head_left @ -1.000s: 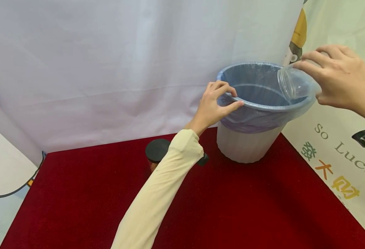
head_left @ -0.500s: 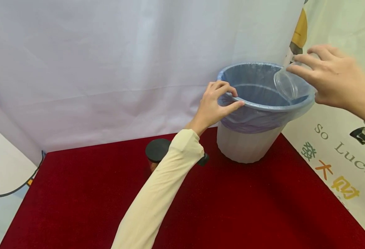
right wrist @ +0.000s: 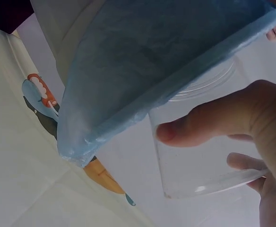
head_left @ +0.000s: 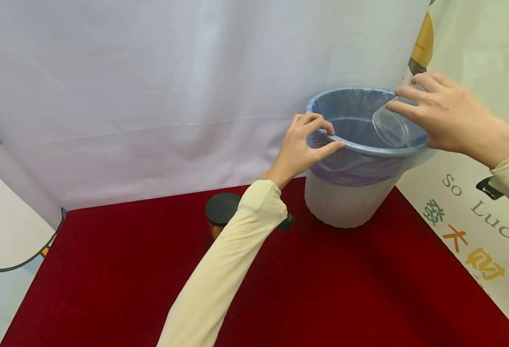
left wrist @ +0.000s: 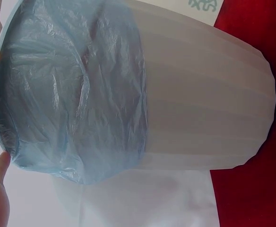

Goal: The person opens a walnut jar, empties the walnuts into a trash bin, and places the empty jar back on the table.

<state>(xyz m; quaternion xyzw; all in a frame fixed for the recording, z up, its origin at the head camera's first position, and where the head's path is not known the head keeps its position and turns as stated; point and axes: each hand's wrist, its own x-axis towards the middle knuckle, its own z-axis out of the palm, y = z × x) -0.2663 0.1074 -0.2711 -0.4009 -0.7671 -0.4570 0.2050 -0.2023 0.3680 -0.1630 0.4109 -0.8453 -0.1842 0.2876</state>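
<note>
A white trash can (head_left: 345, 202) lined with a blue plastic bag (left wrist: 72, 94) stands at the back right of the red table. My left hand (head_left: 302, 144) pinches the bag-covered rim at its left front, thumb outside and fingers over the edge. Over the right side of the rim my right hand (head_left: 445, 115) grips a clear jar (head_left: 391, 126), tilted with its mouth down into the can. In the right wrist view the thumb presses the wall of the jar (right wrist: 199, 165), which looks see-through with no contents visible; the bag rim partly hides its threaded mouth.
A jar with a black lid (head_left: 222, 208) stands on the red table (head_left: 120, 270), partly hidden behind the left sleeve (head_left: 228, 260). A white curtain (head_left: 150, 96) hangs behind the table. A printed cloth (head_left: 475, 207) hangs at the right.
My right hand has moved left and slightly down with the jar, bringing it further over the trash can's opening. The left hand keeps its place on the rim.
</note>
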